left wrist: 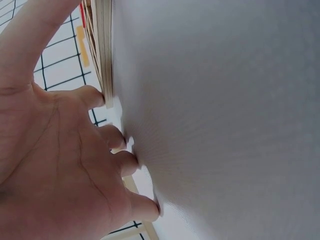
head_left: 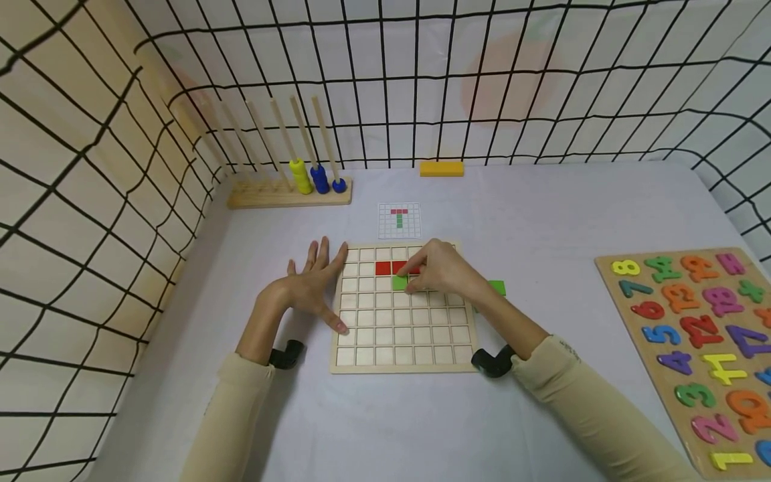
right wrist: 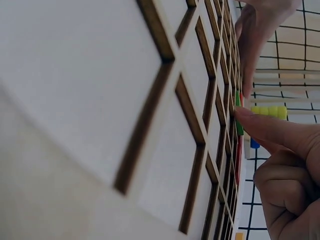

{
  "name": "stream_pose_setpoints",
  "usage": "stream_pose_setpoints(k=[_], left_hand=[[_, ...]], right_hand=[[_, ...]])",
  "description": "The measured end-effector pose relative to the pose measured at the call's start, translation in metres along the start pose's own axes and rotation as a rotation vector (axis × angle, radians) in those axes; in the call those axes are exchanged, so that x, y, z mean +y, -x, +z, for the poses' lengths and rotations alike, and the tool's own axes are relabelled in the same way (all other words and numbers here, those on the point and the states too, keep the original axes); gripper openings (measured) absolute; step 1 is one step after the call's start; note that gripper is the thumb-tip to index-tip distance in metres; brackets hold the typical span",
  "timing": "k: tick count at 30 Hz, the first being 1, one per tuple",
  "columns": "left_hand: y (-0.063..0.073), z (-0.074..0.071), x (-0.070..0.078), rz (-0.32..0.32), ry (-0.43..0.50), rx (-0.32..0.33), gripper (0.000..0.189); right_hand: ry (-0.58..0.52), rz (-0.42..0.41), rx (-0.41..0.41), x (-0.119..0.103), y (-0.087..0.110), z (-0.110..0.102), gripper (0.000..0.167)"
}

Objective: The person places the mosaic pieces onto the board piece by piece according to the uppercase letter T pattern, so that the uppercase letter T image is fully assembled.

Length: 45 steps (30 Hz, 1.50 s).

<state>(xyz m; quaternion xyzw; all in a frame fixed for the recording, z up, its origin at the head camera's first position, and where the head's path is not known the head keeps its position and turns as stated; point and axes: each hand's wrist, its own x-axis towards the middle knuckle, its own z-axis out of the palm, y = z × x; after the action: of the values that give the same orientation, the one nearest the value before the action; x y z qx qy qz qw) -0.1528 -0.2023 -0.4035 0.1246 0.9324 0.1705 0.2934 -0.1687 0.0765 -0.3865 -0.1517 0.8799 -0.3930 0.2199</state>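
Note:
A wooden grid board (head_left: 403, 368) lies on the table. Three red tiles (head_left: 383, 268) sit in a row in its upper cells, the rightmost partly covered by my right hand (head_left: 442, 268). That hand pinches a green tile (head_left: 399, 283) between thumb and index finger, just below the middle red tile. In the right wrist view the thumb touches the green tile (right wrist: 239, 114), which stands slightly above the grid. My left hand (head_left: 310, 288) rests with spread fingers along the board's left edge, thumb on its frame. A small pattern card (head_left: 399, 221) lies behind the board, printed with a red and green T.
Another green tile (head_left: 496, 288) shows right of the board, beside my right forearm. A bead rack (head_left: 289, 197) with upright pegs stands back left, a yellow block (head_left: 442, 169) at the back. A number board (head_left: 608, 268) lies right. Black netting (head_left: 385, 87) encloses the table.

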Motion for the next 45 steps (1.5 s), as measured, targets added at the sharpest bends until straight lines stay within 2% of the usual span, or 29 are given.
stream_pose_setpoints(k=[6,13,18,22,27,36,45], left_hand=[[0.001,-0.002,0.003,0.002,0.013,-0.004,0.17],[0.01,-0.008,0.013,0.005,0.0,-0.031,0.162],[0.012,-0.008,0.013,0.011,-0.009,-0.034,0.163],[0.012,-0.008,0.013,0.01,-0.005,-0.037,0.163],[0.013,-0.009,0.014,-0.006,-0.01,-0.038,0.16],[0.011,-0.007,0.014,-0.012,-0.03,-0.029,0.157],[0.011,-0.007,0.015,-0.005,-0.03,-0.033,0.158]], right_hand=[[-0.037,-0.008,-0.022,0.005,0.002,-0.004,0.026],[-0.053,0.025,0.028,0.016,0.015,-0.021,0.029],[-0.048,0.073,0.08,0.041,0.038,-0.046,0.031],[-0.04,0.113,0.071,0.064,0.057,-0.064,0.034],[-0.038,0.145,0.052,0.085,0.071,-0.08,0.042],[-0.085,0.2,-0.043,0.103,0.078,-0.086,0.053],[-0.027,0.218,0.024,0.101,0.079,-0.085,0.046]])
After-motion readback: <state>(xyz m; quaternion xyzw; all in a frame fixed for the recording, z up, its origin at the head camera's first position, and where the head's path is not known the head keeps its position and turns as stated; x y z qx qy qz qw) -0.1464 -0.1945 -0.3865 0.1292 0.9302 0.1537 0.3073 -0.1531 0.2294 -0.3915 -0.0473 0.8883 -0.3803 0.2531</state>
